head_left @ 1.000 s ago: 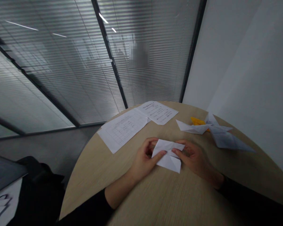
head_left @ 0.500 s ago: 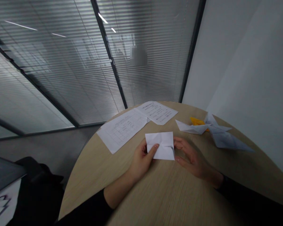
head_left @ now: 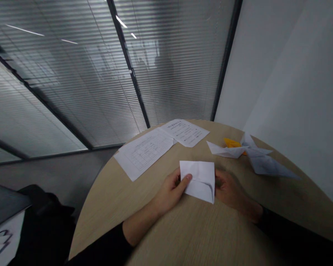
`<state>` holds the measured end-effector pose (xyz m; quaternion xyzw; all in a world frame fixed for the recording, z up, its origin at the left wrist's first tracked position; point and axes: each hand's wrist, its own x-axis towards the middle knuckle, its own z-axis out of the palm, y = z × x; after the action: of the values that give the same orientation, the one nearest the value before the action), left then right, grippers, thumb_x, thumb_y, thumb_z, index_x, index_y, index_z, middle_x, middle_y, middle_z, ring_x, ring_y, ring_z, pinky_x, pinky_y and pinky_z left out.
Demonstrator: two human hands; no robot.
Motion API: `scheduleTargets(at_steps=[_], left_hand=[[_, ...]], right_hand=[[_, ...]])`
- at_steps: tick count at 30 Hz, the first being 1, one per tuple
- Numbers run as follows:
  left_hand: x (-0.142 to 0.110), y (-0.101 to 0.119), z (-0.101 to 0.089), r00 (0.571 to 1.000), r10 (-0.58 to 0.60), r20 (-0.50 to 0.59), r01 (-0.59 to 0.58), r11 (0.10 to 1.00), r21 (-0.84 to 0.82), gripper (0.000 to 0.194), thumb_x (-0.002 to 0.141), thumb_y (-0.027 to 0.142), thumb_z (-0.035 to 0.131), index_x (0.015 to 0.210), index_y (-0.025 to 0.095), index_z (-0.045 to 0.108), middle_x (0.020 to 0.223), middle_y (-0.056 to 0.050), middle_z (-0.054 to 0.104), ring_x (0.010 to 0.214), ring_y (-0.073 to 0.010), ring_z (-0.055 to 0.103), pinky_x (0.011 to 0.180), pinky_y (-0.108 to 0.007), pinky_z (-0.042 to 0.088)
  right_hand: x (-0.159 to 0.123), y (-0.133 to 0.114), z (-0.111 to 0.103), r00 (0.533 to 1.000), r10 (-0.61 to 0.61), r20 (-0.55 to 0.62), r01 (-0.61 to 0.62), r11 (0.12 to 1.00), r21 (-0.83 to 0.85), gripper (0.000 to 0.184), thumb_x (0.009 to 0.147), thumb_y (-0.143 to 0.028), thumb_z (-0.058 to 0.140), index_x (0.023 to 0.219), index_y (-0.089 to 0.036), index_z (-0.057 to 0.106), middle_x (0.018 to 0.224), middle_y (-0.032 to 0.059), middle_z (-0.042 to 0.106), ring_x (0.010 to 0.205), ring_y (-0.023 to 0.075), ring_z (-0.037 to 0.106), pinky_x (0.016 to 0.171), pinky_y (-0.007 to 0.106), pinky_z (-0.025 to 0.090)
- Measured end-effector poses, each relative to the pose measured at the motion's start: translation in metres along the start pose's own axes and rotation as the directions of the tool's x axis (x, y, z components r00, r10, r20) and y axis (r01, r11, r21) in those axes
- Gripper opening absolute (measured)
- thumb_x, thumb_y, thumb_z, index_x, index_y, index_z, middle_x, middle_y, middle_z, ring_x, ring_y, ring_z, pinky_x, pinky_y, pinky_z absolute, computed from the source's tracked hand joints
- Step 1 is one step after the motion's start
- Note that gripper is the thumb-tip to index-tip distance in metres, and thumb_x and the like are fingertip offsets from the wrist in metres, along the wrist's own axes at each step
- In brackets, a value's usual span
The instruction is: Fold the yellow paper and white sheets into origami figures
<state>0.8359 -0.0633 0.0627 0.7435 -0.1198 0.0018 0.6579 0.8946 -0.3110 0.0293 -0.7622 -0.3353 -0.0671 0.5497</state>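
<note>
A folded white paper (head_left: 200, 179) is held just above the round wooden table (head_left: 199, 229) in front of me. My left hand (head_left: 170, 192) pinches its left edge, thumb on top of the sheet. My right hand (head_left: 229, 190) grips the right edge, with most of its fingers hidden behind the paper. Both forearms wear dark sleeves.
Two printed sheets (head_left: 145, 150) (head_left: 185, 132) lie at the table's far edge. Folded white paper shapes (head_left: 259, 157) and an orange piece (head_left: 232, 142) sit at the right, near the white wall. Glass partitions with blinds stand behind. A dark bag (head_left: 44, 225) rests at lower left.
The paper was flat on the table under both hands, then lifted and turned over. It is now held lower and slightly to the right, a different face towards me.
</note>
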Motion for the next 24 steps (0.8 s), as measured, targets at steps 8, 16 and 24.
scheduleTargets(at_steps=[8, 16, 24], left_hand=[[-0.008, 0.016, -0.009, 0.819, 0.568, -0.079, -0.412, 0.678, 0.609, 0.063, 0.093, 0.069, 0.093, 0.125, 0.025, 0.061, 0.132, -0.015, 0.075, 0.120, -0.0337, 0.074, 0.100, -0.049, 0.061], [-0.006, 0.015, -0.001, 0.902, 0.422, 0.095, -0.325, 0.516, 0.793, 0.019, 0.110, 0.042, 0.074, 0.106, 0.024, 0.069, 0.098, -0.008, 0.080, 0.091, -0.0298, 0.077, 0.089, -0.047, 0.056], [-0.011, 0.012, -0.012, 0.939, 0.297, -0.173, -0.130, 0.772, 0.622, 0.011, 0.110, 0.035, 0.067, 0.107, 0.025, 0.068, 0.079, -0.002, 0.071, 0.069, -0.0231, 0.065, 0.070, -0.035, 0.043]], right_hand=[[0.001, 0.003, -0.002, 0.980, 0.082, -0.183, -0.097, 0.992, -0.078, 0.032, 0.089, -0.025, 0.080, 0.120, -0.031, 0.080, 0.113, 0.0075, 0.094, 0.099, 0.0341, 0.092, 0.079, 0.044, 0.077], [-0.001, -0.026, 0.003, 0.991, -0.055, -0.125, 0.008, 0.936, -0.351, 0.011, 0.110, -0.040, 0.073, 0.113, -0.030, 0.077, 0.087, 0.0026, 0.088, 0.071, 0.0238, 0.084, 0.063, 0.031, 0.063], [0.000, -0.015, 0.001, 0.952, -0.052, -0.301, -0.047, 0.948, -0.314, 0.014, 0.107, -0.035, 0.073, 0.121, -0.032, 0.076, 0.104, 0.0064, 0.090, 0.088, 0.0301, 0.088, 0.076, 0.042, 0.072]])
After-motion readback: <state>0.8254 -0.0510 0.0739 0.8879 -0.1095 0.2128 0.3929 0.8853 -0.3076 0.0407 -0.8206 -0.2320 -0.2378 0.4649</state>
